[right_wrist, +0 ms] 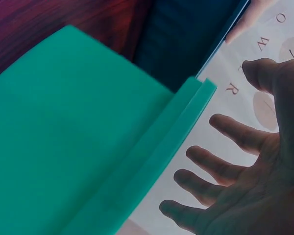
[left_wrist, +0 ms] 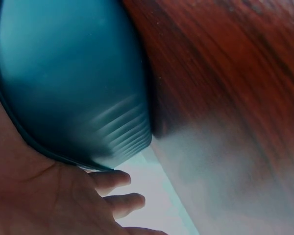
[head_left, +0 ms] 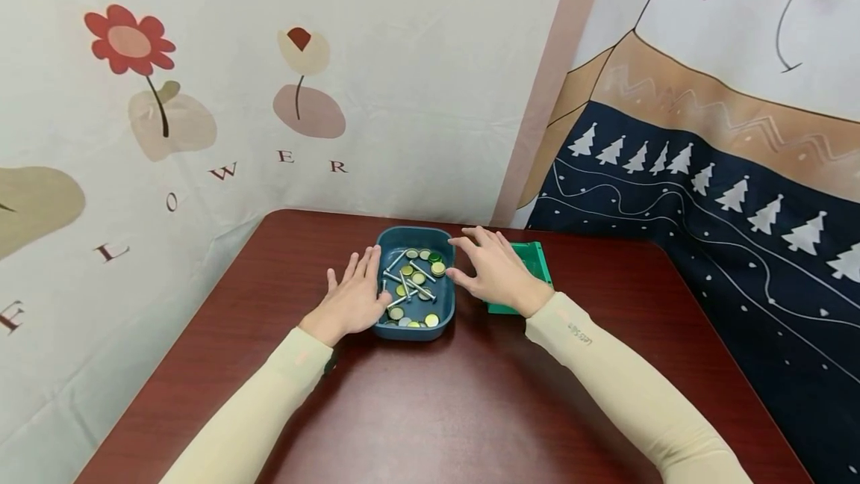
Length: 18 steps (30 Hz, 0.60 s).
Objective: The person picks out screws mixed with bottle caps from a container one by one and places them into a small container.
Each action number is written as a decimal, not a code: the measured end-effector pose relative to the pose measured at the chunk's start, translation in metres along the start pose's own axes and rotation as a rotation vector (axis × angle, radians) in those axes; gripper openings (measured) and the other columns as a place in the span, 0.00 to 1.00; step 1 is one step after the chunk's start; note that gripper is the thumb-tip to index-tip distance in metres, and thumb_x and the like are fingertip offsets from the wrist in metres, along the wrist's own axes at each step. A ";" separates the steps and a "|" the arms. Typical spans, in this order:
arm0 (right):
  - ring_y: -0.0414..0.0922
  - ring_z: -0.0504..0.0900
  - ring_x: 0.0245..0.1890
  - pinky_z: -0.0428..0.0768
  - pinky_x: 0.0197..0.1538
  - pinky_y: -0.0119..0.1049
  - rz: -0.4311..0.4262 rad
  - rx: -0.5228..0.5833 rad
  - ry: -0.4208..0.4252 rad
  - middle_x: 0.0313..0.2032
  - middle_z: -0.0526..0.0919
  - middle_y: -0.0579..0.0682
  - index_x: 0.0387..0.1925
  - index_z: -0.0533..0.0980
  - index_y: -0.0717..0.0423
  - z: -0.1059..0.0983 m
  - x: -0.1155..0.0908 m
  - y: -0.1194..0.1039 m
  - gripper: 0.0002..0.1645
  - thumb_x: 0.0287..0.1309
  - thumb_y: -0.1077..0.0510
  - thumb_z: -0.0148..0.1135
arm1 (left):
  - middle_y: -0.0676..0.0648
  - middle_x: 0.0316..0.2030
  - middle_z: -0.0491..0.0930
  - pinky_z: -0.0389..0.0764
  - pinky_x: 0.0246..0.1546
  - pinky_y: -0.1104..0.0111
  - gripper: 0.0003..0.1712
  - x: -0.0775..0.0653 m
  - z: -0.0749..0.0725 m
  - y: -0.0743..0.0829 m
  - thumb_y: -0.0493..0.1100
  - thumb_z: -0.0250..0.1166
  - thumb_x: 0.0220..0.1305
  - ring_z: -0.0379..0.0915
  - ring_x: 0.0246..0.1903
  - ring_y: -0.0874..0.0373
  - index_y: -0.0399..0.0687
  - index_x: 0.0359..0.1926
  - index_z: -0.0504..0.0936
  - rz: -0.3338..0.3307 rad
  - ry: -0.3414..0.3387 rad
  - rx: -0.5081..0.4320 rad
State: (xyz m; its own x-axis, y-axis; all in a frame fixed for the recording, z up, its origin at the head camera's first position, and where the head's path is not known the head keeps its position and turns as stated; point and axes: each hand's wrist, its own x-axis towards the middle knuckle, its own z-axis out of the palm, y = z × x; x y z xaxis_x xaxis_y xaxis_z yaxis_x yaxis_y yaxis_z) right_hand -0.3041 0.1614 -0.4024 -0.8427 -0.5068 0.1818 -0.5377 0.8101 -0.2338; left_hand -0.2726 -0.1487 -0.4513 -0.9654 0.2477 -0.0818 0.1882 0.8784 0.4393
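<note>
In the head view a blue plastic bin stands on the table, holding several long silver screws and several round coin-like discs, gold or silver, with one green. My left hand rests along the bin's left rim, fingers straight and the thumb over the edge. The left wrist view has the palm right at the rim of the bin. Above the bin's right side, my right hand hovers with spread, lightly bent fingers and nothing in them. Partly hidden under it is a green box, with its ledged edge in the right wrist view.
The dark red wooden table ends at a pale cloth with flower prints behind. A navy cloth with white trees hangs along the right side.
</note>
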 end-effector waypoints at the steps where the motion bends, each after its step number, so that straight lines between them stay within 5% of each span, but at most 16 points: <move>1: 0.63 0.75 0.83 0.67 0.90 0.70 -0.006 0.000 0.001 0.83 0.75 0.62 0.83 0.78 0.49 0.001 0.001 -0.001 0.41 0.81 0.36 0.72 | 0.36 0.97 0.40 0.34 0.87 0.18 0.56 0.000 0.000 0.000 0.54 0.58 0.87 0.33 0.96 0.29 0.44 0.97 0.35 0.001 0.000 -0.001; 18: 0.62 0.80 0.80 0.79 0.83 0.66 -0.065 0.019 -0.018 0.81 0.78 0.62 0.81 0.79 0.51 0.011 0.013 -0.024 0.39 0.80 0.38 0.74 | 0.37 0.97 0.38 0.36 0.87 0.18 0.55 0.001 0.001 0.001 0.54 0.57 0.88 0.34 0.96 0.30 0.44 0.97 0.36 -0.002 0.010 0.019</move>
State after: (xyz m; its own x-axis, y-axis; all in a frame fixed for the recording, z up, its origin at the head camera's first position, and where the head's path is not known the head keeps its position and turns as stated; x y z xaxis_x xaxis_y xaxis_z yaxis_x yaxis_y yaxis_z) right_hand -0.3019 0.1319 -0.4052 -0.8061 -0.5638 0.1799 -0.5918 0.7693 -0.2406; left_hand -0.2737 -0.1474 -0.4518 -0.9674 0.2422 -0.0740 0.1897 0.8865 0.4220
